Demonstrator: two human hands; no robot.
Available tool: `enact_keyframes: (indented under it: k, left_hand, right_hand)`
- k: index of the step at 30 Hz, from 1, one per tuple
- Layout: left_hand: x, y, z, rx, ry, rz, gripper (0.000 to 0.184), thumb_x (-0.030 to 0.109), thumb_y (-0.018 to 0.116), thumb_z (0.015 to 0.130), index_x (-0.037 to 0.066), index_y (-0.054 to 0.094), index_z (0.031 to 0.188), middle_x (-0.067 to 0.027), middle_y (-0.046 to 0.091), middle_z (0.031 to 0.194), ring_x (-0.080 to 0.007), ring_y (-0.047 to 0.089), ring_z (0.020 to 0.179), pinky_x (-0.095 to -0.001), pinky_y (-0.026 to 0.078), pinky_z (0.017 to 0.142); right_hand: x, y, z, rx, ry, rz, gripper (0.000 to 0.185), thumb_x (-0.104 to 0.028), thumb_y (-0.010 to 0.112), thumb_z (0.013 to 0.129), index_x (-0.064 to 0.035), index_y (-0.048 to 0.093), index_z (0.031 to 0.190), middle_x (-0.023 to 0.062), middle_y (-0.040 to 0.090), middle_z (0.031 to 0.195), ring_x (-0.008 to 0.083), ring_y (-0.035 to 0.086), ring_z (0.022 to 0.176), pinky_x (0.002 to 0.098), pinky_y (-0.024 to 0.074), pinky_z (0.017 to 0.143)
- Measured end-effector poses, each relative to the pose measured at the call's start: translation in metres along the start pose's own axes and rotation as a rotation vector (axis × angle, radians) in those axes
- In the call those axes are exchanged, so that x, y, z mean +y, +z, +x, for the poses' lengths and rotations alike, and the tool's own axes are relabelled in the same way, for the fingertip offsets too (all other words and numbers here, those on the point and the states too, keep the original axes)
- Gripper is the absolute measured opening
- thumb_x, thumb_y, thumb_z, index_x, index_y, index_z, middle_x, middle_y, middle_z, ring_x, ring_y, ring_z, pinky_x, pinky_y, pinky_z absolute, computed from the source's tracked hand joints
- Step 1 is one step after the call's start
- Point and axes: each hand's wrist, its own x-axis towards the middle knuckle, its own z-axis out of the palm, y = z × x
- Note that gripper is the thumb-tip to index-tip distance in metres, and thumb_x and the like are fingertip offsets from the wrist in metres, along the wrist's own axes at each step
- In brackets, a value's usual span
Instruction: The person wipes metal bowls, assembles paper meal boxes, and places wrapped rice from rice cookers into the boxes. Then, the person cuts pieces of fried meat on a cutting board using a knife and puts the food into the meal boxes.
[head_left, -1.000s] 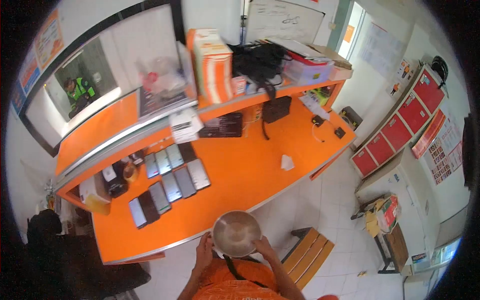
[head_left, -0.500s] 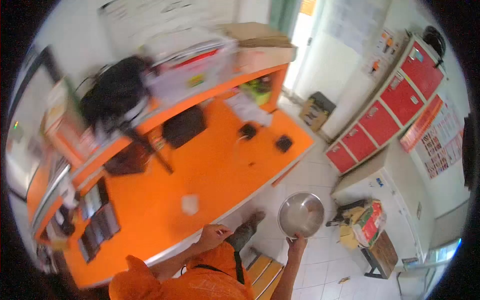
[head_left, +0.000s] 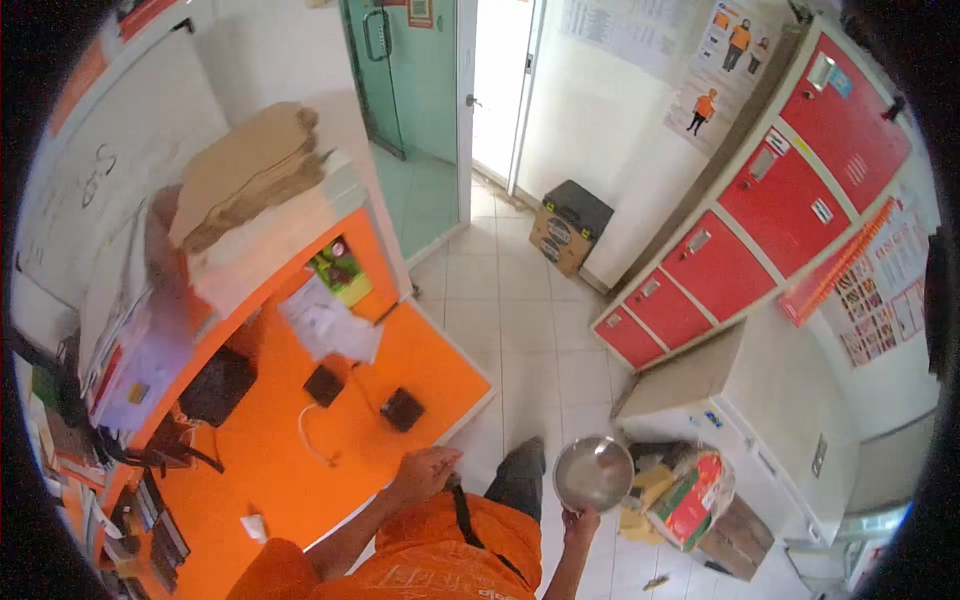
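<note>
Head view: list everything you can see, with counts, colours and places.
Bowl: one, silver, in right hand
Desk: one, orange, left
Boxes: two, black, on desk
Cable: one, white, on desk
Papers: count unclear, white, on desk
Scrap: one, white, on desk
Cardboard: stack, brown, above desk
Whiteboard: one, white, left wall
Glass door: one, greenish, far end
Carton: one, brown, floor by wall
Locker doors: five, red, right
Posters: several, mixed, right walls
Chest: one, white, below lockers
Bench: one, brown, lower right
Packages: pile, red, green and yellow, on bench
Shirt: one, orange, bottom
Left hand: one, bare, by desk edge
Right hand: one, bare, at bowl's rim
</note>
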Motion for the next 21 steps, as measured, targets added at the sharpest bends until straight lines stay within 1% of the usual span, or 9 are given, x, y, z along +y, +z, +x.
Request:
enact_keyframes:
  k: [3,4,5,9,10,11,12,16,21]
  left_hand:
    - [-0.009,0.023,0.045,0.091,-0.096,0.330,0.021,0.014,0.070,0.094,0.005,0.073,0.113,-0.0149,0.076,0.099,-0.0231,0.073,0.076,-0.0343,0.058,0.068]
    - [-0.007,0.036,0.050,0.244,-0.148,0.230,0.019,0.016,0.070,0.094,0.005,0.074,0.110,-0.0142,0.076,0.095,-0.0221,0.073,0.076,-0.0341,0.058,0.069]
    - [0.000,0.052,0.051,0.400,-0.202,0.127,0.019,0.019,0.070,0.094,0.006,0.075,0.107,-0.0135,0.076,0.092,-0.0212,0.073,0.076,-0.0338,0.058,0.069]
    - [0.044,0.121,0.067,0.337,-0.885,-0.001,0.025,0.028,0.074,0.094,0.003,0.076,0.093,-0.0101,0.069,0.073,-0.0164,0.068,0.070,-0.0343,0.054,0.062]
    - [0.015,0.159,0.048,0.406,-0.899,0.125,0.027,0.030,0.069,0.097,0.005,0.076,0.089,-0.0082,0.068,0.072,-0.0160,0.065,0.061,-0.0350,0.053,0.057]
    - [0.012,0.181,0.039,0.364,-0.749,0.414,0.030,0.035,0.063,0.097,0.006,0.074,0.097,-0.0104,0.069,0.072,-0.0224,0.065,0.057,-0.0400,0.055,0.059]
    - [0.019,0.202,0.031,0.325,-0.779,0.465,0.031,0.035,0.063,0.097,0.007,0.074,0.098,-0.0107,0.070,0.074,-0.0229,0.065,0.059,-0.0403,0.055,0.060]
    - [0.064,0.275,0.035,0.182,-1.275,0.136,0.033,0.038,0.062,0.097,0.007,0.073,0.102,-0.0119,0.070,0.080,-0.0251,0.066,0.067,-0.0413,0.055,0.066]
    - [0.098,0.332,0.051,0.130,-1.449,0.001,0.037,0.041,0.061,0.096,0.008,0.071,0.107,-0.0135,0.071,0.088,-0.0278,0.067,0.078,-0.0425,0.054,0.074]
  right_hand:
    - [-0.040,0.033,0.075,0.074,0.120,0.005,0.034,-0.013,0.057,0.091,0.0056,0.053,0.118,0.0180,0.063,0.096,0.0239,0.062,0.067,0.0318,0.0461,0.049]
    - [-0.056,0.039,0.106,0.115,0.175,0.015,0.031,-0.012,0.056,0.091,0.0060,0.054,0.116,0.0180,0.063,0.094,0.0239,0.062,0.066,0.0314,0.0453,0.047]
    - [-0.063,0.035,0.151,-0.039,0.185,0.010,0.028,-0.011,0.055,0.091,0.0048,0.053,0.114,0.0169,0.061,0.092,0.0257,0.064,0.071,0.0346,0.0495,0.052]
    - [-0.120,0.078,0.325,0.005,0.231,-0.157,0.036,-0.010,0.054,0.090,0.0032,0.049,0.124,0.0194,0.063,0.106,0.0299,0.068,0.084,0.0397,0.0561,0.062]
    - [-0.134,0.069,0.375,-0.206,0.298,-0.172,0.041,-0.008,0.057,0.089,0.0003,0.047,0.128,0.0171,0.062,0.109,0.0304,0.068,0.086,0.0411,0.0573,0.064]
    - [-0.176,0.086,0.385,-0.233,0.251,-0.243,0.042,-0.008,0.056,0.090,-0.0001,0.047,0.130,0.0164,0.062,0.110,0.0308,0.069,0.087,0.0417,0.0580,0.064]
    - [-0.221,0.111,0.368,-0.250,0.207,-0.304,0.043,-0.008,0.056,0.090,-0.0004,0.047,0.132,0.0156,0.062,0.111,0.0312,0.069,0.087,0.0424,0.0587,0.065]
    - [-0.279,0.119,0.444,-0.211,0.178,-0.456,0.049,-0.008,0.056,0.087,0.0024,0.047,0.134,0.0154,0.065,0.102,0.0296,0.069,0.077,0.0415,0.0582,0.060]
    - [-0.296,0.106,0.492,-0.154,0.309,-0.500,0.052,-0.010,0.056,0.084,-0.0015,0.049,0.135,0.0167,0.066,0.094,0.0277,0.068,0.069,0.0377,0.0546,0.055]
